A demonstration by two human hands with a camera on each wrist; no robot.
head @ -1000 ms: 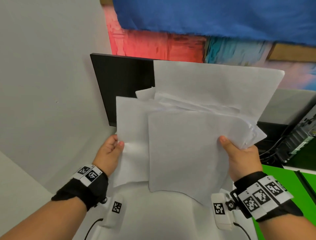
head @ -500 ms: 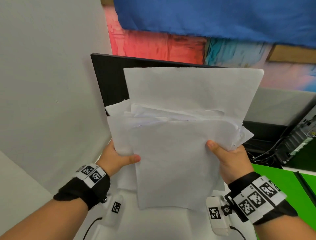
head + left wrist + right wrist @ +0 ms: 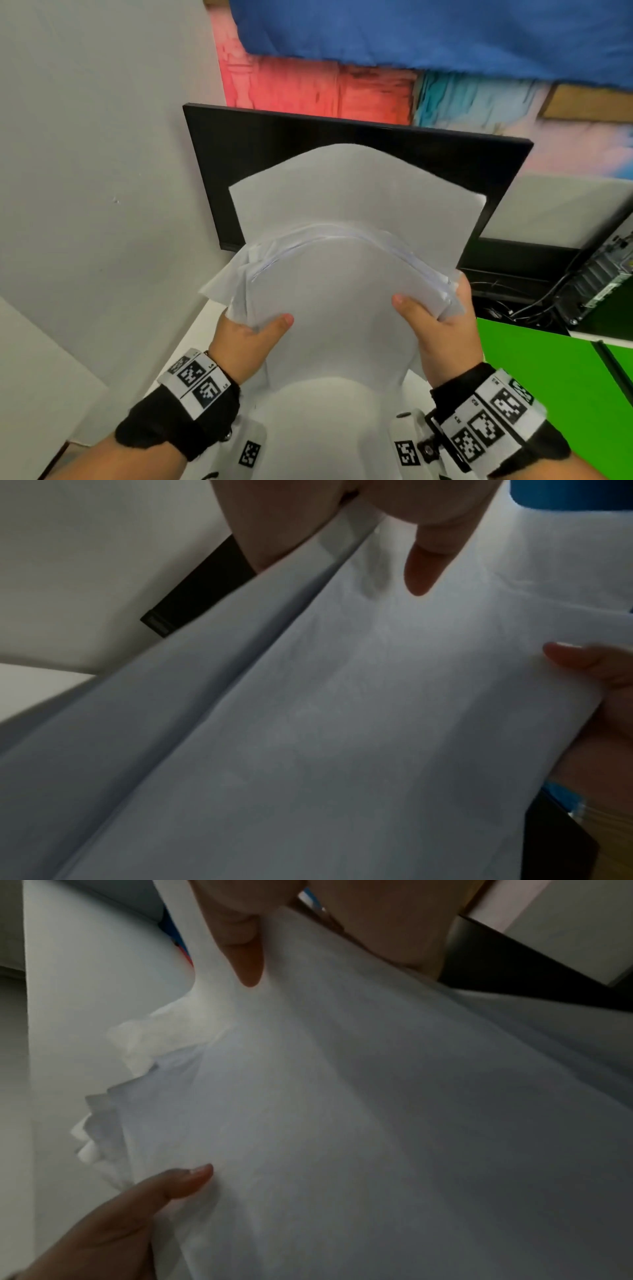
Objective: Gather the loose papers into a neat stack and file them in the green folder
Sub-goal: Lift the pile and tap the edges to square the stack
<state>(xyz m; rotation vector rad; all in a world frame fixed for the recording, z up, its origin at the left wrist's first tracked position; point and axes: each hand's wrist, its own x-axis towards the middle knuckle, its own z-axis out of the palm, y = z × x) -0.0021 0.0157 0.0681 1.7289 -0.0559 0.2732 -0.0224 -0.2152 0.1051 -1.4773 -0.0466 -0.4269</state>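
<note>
A bundle of white papers (image 3: 342,274) stands upright in front of me, bowed outward, with its edges uneven on the left. My left hand (image 3: 250,334) grips the bundle's left side, thumb on the front sheet. My right hand (image 3: 435,315) grips the right side the same way. The wrist views show the papers (image 3: 342,723) (image 3: 342,1123) filling the frame, with the left thumb (image 3: 421,569) and the right thumb (image 3: 246,961) pressed on them. The green folder (image 3: 534,370) lies flat at the right, beside my right wrist.
A black monitor (image 3: 274,154) stands right behind the papers. A white wall (image 3: 102,171) closes the left side. A computer case (image 3: 603,274) with cables sits at the far right. The white desk (image 3: 329,428) lies under my wrists.
My hands have moved closer together, squeezing the spread sheets into a narrower, bowed bundle. The papers have dropped lower, uncovering more of the monitor.
</note>
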